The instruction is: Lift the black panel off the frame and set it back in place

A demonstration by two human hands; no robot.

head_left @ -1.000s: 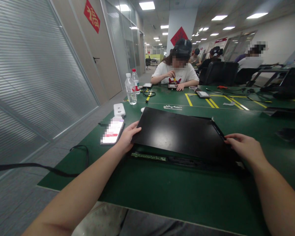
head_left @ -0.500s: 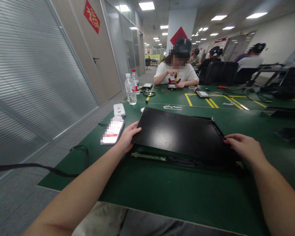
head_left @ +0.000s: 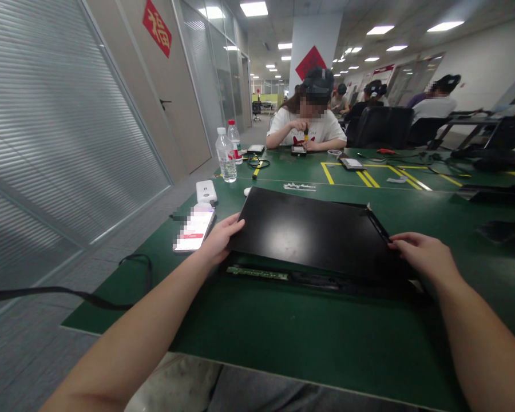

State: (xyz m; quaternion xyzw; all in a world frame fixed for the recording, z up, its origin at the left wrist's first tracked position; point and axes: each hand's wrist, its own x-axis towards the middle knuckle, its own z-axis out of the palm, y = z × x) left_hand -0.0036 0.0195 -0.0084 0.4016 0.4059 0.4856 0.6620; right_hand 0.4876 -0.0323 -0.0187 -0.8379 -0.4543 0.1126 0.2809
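Note:
A large flat black panel point(head_left: 309, 232) lies on the green table point(head_left: 283, 337), its near edge raised over a dark frame with a thin green circuit strip point(head_left: 257, 273). My left hand point(head_left: 221, 239) grips the panel's near left corner, fingers curled on the edge. My right hand point(head_left: 423, 257) holds the panel's near right edge, fingers bent over it.
A phone point(head_left: 194, 230) with a lit screen lies left of the panel, a white box point(head_left: 206, 191) behind it. Two water bottles point(head_left: 225, 155) stand further back. A person in a white shirt point(head_left: 306, 123) works across the table. A black cable point(head_left: 68, 294) hangs off the left edge.

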